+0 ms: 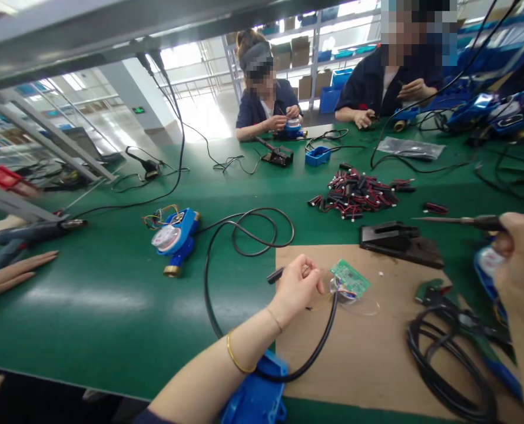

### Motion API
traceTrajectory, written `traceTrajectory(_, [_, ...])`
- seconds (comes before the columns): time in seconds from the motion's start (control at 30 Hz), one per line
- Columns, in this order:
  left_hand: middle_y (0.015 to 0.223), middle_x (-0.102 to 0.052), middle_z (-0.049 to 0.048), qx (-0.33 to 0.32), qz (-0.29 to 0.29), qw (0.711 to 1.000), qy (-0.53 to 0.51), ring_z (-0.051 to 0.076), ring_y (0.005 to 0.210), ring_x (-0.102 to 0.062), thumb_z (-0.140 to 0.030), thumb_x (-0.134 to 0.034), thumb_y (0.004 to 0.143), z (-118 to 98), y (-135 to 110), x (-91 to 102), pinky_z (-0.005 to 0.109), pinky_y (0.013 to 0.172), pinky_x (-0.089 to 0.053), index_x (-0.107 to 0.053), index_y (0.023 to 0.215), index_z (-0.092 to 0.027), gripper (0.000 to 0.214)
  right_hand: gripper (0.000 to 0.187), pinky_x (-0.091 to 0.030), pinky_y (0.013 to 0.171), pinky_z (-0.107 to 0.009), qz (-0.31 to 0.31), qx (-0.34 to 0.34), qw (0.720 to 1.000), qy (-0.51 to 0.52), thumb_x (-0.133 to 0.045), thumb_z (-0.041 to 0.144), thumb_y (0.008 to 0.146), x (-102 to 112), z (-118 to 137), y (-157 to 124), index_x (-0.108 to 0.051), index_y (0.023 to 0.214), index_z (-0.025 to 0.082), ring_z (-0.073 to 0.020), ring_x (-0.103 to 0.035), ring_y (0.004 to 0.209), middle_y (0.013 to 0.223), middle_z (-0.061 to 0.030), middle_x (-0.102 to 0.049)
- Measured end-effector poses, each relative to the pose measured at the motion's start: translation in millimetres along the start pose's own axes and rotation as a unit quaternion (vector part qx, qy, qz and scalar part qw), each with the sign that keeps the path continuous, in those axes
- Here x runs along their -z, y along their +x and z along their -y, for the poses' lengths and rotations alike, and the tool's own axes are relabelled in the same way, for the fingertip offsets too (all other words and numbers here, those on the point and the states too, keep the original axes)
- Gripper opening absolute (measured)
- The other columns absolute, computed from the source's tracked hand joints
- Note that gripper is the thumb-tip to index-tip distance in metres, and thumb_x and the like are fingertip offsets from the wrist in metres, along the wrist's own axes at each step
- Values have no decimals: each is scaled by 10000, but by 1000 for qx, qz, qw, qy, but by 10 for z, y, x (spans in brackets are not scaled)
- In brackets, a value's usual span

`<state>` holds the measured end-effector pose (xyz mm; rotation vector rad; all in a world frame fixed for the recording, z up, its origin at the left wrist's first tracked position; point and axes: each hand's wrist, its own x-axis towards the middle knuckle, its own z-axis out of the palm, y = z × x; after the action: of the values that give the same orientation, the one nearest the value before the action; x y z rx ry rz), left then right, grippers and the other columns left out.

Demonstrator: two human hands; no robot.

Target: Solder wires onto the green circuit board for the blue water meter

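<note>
My left hand [298, 280] is closed in a pinch on a short black cylinder [275, 275], one end of which sticks out to the left. Just right of these fingers lies a green circuit board [351, 279] with thin wires and a thick black cable [330, 333] running to it. At the right edge, my right hand [516, 247] grips a soldering iron [483, 222], its thin tip pointing left above the iron stand [401, 242]. A blue meter [487, 268] is partly hidden behind that hand. Below my left forearm sits a blue housing [259, 391].
Cardboard [354, 365] covers the green bench [125, 318] before me. Pliers [469, 321] and a coiled cable [447, 371] lie right. Beyond are a pile of black cylinders [361, 191] and another meter [176, 238]. A co-worker's hand [17, 274] is by a heat gun [27, 232]; two people sit opposite.
</note>
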<state>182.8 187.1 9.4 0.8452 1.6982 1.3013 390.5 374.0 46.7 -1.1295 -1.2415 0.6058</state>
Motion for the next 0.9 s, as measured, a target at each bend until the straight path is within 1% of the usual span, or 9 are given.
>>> traceTrajectory(0.1, [446,-545,-69,18,-26,999,9,89,434,-375,-163,-453,735,14,1,-86,222,481,-242,-422,765,-221,73,233,-483,516,-263,123,-26,980,156,-734,299,700,-150,90,-483,-610,868,196,-131,-574,521,654,14,-601])
traceTrajectory(0.17, [429,-521,-86,22,-42,998,36,86,419,-402,-166,-450,757,34,-16,-131,218,488,-267,-431,785,-225,68,297,-566,662,-314,242,-61,958,142,-711,357,766,-285,40,-783,-647,1004,192,-173,-670,656,790,-32,-693])
traceTrajectory(0.23, [429,-516,-90,22,-58,995,77,87,419,-432,-195,-459,782,57,-38,-160,217,501,-296,-456,798,-229,38,303,-568,809,-360,332,-58,937,98,-671,393,815,-369,-44,-982,-642,1057,213,-205,-699,824,925,-48,-716])
traceTrajectory(0.33, [438,-523,-84,21,-70,991,111,96,435,-473,-234,-467,807,70,-58,-180,220,511,-317,-478,813,-234,12,277,-556,843,-352,402,1,915,43,-652,418,817,-365,-141,-1086,-643,1022,231,-220,-687,911,955,-41,-718])
traceTrajectory(0.43, [468,-550,-77,18,-62,991,113,92,458,-483,-197,-469,805,51,-52,-184,218,526,-330,-473,794,-228,32,255,-566,778,-317,397,30,917,-3,-636,425,822,-280,-165,-1086,-657,993,237,-217,-687,887,953,-38,-719])
traceTrajectory(0.53, [580,-600,-48,8,-53,996,77,88,540,-502,-178,-493,797,46,-31,-184,213,552,-350,-487,764,-210,46,260,-557,754,-298,381,20,924,-14,-631,431,832,-219,-142,-1069,-670,1022,257,-201,-687,844,988,-28,-713])
traceTrajectory(0.67, [652,-535,-40,-11,-82,996,37,92,631,-464,-252,-579,777,71,-15,-184,219,593,-355,-553,739,-179,86,308,-505,730,-278,292,1,956,11,-660,456,808,-261,-89,-940,-695,1047,265,-168,-647,777,950,-19,-703])
traceTrajectory(0.77, [625,-488,-53,-19,-97,994,35,83,610,-416,-265,-589,775,56,-14,-192,223,585,-330,-572,726,-163,115,252,-409,578,-230,227,-43,969,92,-693,429,785,-386,-46,-772,-709,921,217,-105,-537,599,722,7,-636])
traceTrajectory(0.9, [612,-516,-49,11,-103,993,63,76,598,-433,-225,-601,758,10,-18,-217,217,572,-333,-592,701,-147,96,313,-297,454,-202,170,-145,942,249,-781,383,684,-548,-13,-653,-550,725,175,-63,-407,463,539,65,-478])
